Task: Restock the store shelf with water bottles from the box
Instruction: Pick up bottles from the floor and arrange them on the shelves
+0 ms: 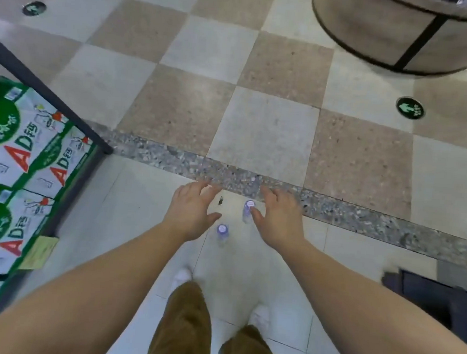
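Hands reach down over the tiled floor [261, 128], both released and holding nothing: the left hand [192, 211] has its fingers spread and relaxed, and the right hand [276, 218] likewise, its thumb just beside the cap of one water bottle [248, 210]. That bottle stands upright on the pale floor tiles close to the dark speckled strip [336, 210] that crosses the floor. A second water bottle [222, 233] stands upright a little nearer the person, between the two wrists, apart from both hands. Below them show brown trousers [184, 326] and white shoes [182, 276]. At the left edge, green-and-white AD cartons [20, 143] sit stacked on a dark-framed shelf [46, 89]. A round beige fabric bin [400, 30] stands at the top right corner, with a green arrow floor sticker [410, 107] near it.
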A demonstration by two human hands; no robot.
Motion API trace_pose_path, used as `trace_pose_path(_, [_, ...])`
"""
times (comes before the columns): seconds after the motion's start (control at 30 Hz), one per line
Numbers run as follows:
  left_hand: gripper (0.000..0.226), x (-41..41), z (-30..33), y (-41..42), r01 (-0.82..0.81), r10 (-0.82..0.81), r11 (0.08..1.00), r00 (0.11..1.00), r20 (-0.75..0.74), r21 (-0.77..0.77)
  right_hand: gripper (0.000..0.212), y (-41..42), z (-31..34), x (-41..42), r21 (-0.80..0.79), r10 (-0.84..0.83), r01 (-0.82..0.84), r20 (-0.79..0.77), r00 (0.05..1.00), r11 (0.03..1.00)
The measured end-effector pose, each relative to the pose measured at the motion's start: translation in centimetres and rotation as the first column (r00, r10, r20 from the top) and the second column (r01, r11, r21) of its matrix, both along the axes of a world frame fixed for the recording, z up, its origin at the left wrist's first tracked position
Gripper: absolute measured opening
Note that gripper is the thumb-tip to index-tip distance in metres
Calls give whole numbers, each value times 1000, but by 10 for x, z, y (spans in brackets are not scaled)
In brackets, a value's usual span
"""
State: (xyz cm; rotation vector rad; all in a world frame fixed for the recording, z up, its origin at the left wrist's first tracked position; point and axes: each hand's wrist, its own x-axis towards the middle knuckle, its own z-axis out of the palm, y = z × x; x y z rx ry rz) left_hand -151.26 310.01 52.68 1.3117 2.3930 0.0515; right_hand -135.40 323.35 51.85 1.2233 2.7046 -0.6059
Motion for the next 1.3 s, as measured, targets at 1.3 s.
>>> trace_pose_path(1.3, [35, -92, -337, 12, 89, -31, 966, 972, 232, -244, 54, -34, -337, -115, -364, -28, 76, 135, 990, 928])
